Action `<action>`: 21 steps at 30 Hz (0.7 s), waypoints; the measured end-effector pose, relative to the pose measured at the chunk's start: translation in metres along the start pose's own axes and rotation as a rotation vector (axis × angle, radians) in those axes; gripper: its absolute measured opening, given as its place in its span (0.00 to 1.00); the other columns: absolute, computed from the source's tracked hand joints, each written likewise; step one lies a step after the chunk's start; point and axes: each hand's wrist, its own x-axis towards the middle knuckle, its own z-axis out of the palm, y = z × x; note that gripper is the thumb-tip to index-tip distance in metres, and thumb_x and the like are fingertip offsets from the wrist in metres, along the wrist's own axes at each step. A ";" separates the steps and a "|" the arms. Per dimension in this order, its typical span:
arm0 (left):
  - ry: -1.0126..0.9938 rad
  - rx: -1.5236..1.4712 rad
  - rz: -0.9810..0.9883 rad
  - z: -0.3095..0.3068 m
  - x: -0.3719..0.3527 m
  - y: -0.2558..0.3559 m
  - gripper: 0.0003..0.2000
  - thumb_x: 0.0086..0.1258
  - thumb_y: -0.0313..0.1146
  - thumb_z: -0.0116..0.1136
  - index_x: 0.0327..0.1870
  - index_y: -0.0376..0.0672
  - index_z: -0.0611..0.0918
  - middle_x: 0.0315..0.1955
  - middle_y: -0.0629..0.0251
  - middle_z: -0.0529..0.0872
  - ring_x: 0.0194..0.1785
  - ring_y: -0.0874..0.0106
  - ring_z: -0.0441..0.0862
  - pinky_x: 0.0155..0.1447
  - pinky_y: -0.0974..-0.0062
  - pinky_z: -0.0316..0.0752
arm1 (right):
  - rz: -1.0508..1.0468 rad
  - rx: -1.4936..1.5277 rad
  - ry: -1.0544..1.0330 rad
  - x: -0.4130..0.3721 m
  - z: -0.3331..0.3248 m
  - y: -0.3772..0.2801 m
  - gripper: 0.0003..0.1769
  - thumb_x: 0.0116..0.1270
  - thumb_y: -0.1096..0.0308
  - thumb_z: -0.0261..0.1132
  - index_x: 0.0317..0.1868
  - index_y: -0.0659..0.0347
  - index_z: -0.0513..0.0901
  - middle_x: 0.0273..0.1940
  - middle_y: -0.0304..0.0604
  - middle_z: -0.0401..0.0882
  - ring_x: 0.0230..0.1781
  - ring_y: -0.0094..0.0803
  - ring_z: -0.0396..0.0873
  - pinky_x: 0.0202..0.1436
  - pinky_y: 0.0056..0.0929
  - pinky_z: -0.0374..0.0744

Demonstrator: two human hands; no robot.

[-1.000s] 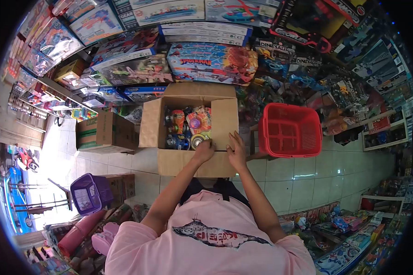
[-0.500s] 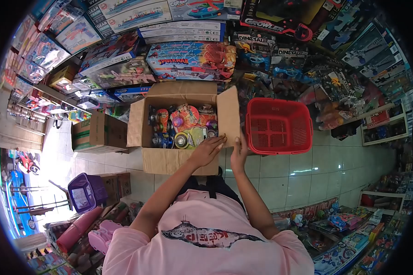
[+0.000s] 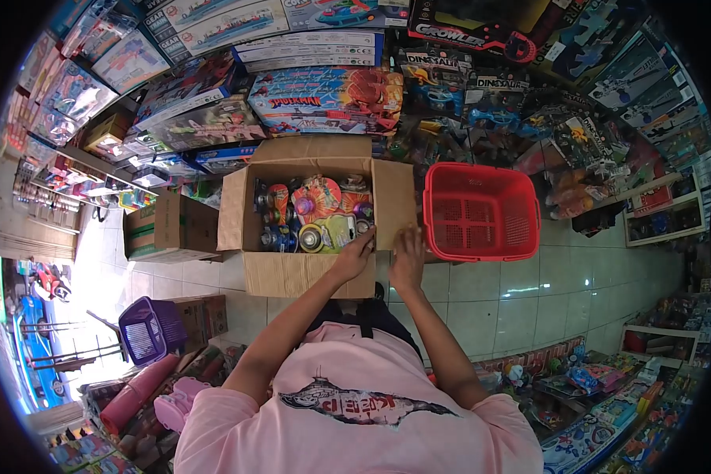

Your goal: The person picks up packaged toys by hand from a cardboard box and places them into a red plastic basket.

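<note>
An open cardboard box [image 3: 308, 274] stands in front of me, its flaps folded outward. Inside lie several packaged toys [image 3: 317, 199] with red-orange fan patterns, purple and yellow round parts. My left hand [image 3: 357, 254] is at the box's front right corner, its fingers together around the edge beside the right flap [image 3: 394, 193]. My right hand [image 3: 408, 258] is at the near edge of that flap, fingers stretched out and slightly apart. Just right of it sits a red plastic basket [image 3: 482, 254].
A closed-looking brown carton [image 3: 183, 229] stands to the left, with a purple basket [image 3: 146, 332] nearer me. Boxed toys [image 3: 324, 103] fill the shelves ahead. More packaged toys [image 3: 596, 379] lie at the lower right. Pale tiles [image 3: 521, 296] cover the floor.
My left hand has slid left off the right flap to the box corner. My right hand has turned from the flap's side, its fingers now spread over the near edge.
</note>
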 end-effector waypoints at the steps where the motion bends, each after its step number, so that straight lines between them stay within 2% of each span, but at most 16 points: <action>1: -0.002 0.000 -0.002 0.000 0.000 -0.002 0.25 0.75 0.28 0.50 0.72 0.37 0.67 0.57 0.39 0.79 0.60 0.48 0.79 0.62 0.61 0.74 | -0.093 0.136 -0.035 -0.001 0.018 0.004 0.37 0.63 0.80 0.59 0.73 0.72 0.60 0.76 0.62 0.53 0.75 0.60 0.55 0.77 0.48 0.58; 2: -0.013 -0.006 -0.010 0.001 -0.001 -0.003 0.25 0.74 0.27 0.50 0.72 0.39 0.67 0.57 0.40 0.79 0.60 0.48 0.79 0.62 0.62 0.74 | -0.185 0.271 -0.072 -0.002 0.035 0.009 0.36 0.64 0.80 0.57 0.73 0.72 0.60 0.75 0.61 0.54 0.76 0.57 0.54 0.78 0.46 0.57; 3: -0.023 -0.011 -0.015 0.001 0.000 -0.004 0.25 0.74 0.27 0.49 0.73 0.40 0.67 0.57 0.41 0.80 0.60 0.49 0.79 0.62 0.62 0.74 | -0.184 0.269 -0.073 -0.002 0.047 0.010 0.36 0.64 0.80 0.57 0.73 0.72 0.60 0.75 0.61 0.54 0.76 0.57 0.54 0.78 0.46 0.57; 5: -0.042 -0.022 -0.012 0.002 0.003 -0.011 0.25 0.74 0.27 0.49 0.73 0.41 0.67 0.58 0.42 0.80 0.60 0.49 0.79 0.62 0.62 0.74 | -0.120 0.681 -0.163 0.002 0.065 0.006 0.31 0.69 0.81 0.52 0.73 0.67 0.63 0.74 0.55 0.60 0.77 0.49 0.57 0.76 0.38 0.62; 9: -0.071 -0.008 0.060 -0.005 0.006 -0.016 0.25 0.75 0.28 0.50 0.73 0.44 0.68 0.58 0.45 0.80 0.60 0.50 0.79 0.62 0.61 0.74 | -0.114 0.860 -0.196 0.006 0.068 0.012 0.31 0.67 0.81 0.54 0.72 0.64 0.66 0.73 0.57 0.63 0.73 0.49 0.63 0.75 0.37 0.64; 11: -0.086 -0.035 -0.002 -0.010 0.003 -0.005 0.24 0.74 0.28 0.51 0.71 0.43 0.70 0.57 0.45 0.81 0.59 0.50 0.79 0.62 0.61 0.74 | 0.024 0.946 -0.264 0.007 0.056 0.012 0.28 0.68 0.81 0.53 0.69 0.63 0.71 0.67 0.55 0.71 0.69 0.50 0.69 0.70 0.37 0.69; 12: -0.106 -0.059 -0.057 -0.016 0.002 0.001 0.23 0.73 0.28 0.52 0.70 0.42 0.72 0.56 0.46 0.82 0.58 0.50 0.80 0.61 0.61 0.75 | 0.021 0.943 -0.270 0.008 0.048 0.009 0.28 0.68 0.81 0.53 0.69 0.63 0.71 0.67 0.55 0.71 0.69 0.50 0.69 0.70 0.37 0.69; 13: -0.102 -0.062 -0.061 -0.023 0.001 0.004 0.23 0.73 0.28 0.52 0.70 0.42 0.72 0.56 0.46 0.82 0.58 0.50 0.80 0.61 0.61 0.75 | 0.059 0.840 -0.190 0.009 0.038 0.004 0.25 0.67 0.80 0.55 0.65 0.63 0.74 0.62 0.53 0.74 0.64 0.46 0.73 0.66 0.34 0.71; 14: -0.114 -0.075 -0.045 -0.031 -0.001 0.006 0.21 0.72 0.29 0.54 0.65 0.41 0.75 0.54 0.46 0.83 0.56 0.50 0.81 0.60 0.61 0.75 | 0.099 0.737 -0.111 0.008 0.029 -0.004 0.23 0.67 0.80 0.57 0.62 0.64 0.76 0.57 0.51 0.77 0.60 0.43 0.77 0.62 0.32 0.73; 15: -0.126 -0.088 -0.029 -0.037 -0.004 0.005 0.18 0.70 0.29 0.56 0.61 0.40 0.78 0.51 0.47 0.84 0.54 0.51 0.82 0.59 0.61 0.76 | 0.100 0.735 -0.118 0.009 0.015 -0.016 0.23 0.67 0.80 0.57 0.62 0.64 0.76 0.57 0.51 0.77 0.60 0.43 0.77 0.62 0.32 0.73; 16: -0.126 -0.091 -0.033 -0.043 -0.008 -0.004 0.18 0.70 0.29 0.56 0.61 0.40 0.78 0.51 0.47 0.84 0.54 0.51 0.82 0.59 0.61 0.76 | 0.029 0.769 -0.070 0.012 0.001 -0.030 0.20 0.66 0.80 0.57 0.59 0.65 0.77 0.56 0.51 0.78 0.60 0.46 0.76 0.63 0.36 0.73; 17: -0.025 0.033 0.008 -0.053 -0.012 -0.014 0.16 0.69 0.30 0.57 0.57 0.40 0.80 0.48 0.48 0.85 0.53 0.52 0.82 0.58 0.60 0.76 | -0.042 0.801 -0.019 0.016 -0.004 -0.042 0.17 0.66 0.79 0.58 0.55 0.66 0.78 0.54 0.52 0.79 0.60 0.49 0.76 0.64 0.40 0.72; 18: 0.075 0.156 0.051 -0.064 -0.017 -0.024 0.14 0.67 0.30 0.59 0.53 0.39 0.81 0.46 0.49 0.86 0.51 0.52 0.82 0.56 0.60 0.77 | -0.039 0.798 -0.021 0.022 0.000 -0.051 0.17 0.66 0.79 0.58 0.55 0.66 0.78 0.54 0.52 0.79 0.60 0.49 0.76 0.64 0.40 0.72; 20: 0.105 0.137 -0.012 -0.092 -0.023 -0.044 0.14 0.65 0.32 0.62 0.51 0.40 0.81 0.47 0.50 0.85 0.51 0.53 0.81 0.56 0.59 0.77 | -0.218 0.681 -0.012 0.035 0.012 -0.067 0.16 0.65 0.78 0.60 0.54 0.65 0.78 0.53 0.52 0.78 0.59 0.50 0.75 0.63 0.42 0.73; 21: 0.136 0.271 -0.113 -0.105 -0.025 -0.055 0.16 0.64 0.32 0.63 0.53 0.40 0.81 0.50 0.50 0.83 0.53 0.53 0.81 0.57 0.58 0.76 | -0.218 0.627 -0.049 0.044 0.030 -0.069 0.20 0.64 0.74 0.63 0.57 0.65 0.76 0.55 0.53 0.77 0.59 0.52 0.74 0.63 0.43 0.73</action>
